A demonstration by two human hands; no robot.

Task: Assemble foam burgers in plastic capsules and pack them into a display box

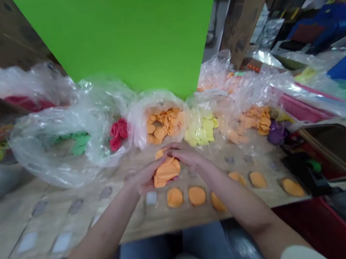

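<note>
My left hand (144,178) cups a stack of orange felt discs (166,170) above the wooden board (75,215). Over the top of that stack, my right hand (186,153) rests with its fingertips pinching the uppermost disc. Several single orange discs (174,197) lie in a row on the board just below my hands, running off to the right (292,187). Behind my hands an open plastic bag of orange discs (161,127) stands on the board.
Clear plastic bags hold green pieces (75,143), red pieces (118,134), yellow pieces (201,129) and more orange pieces (252,122). A green sheet (125,36) rises behind. At the right stand a purple piece (275,133), a black tool (307,171) and a dark tray (343,150).
</note>
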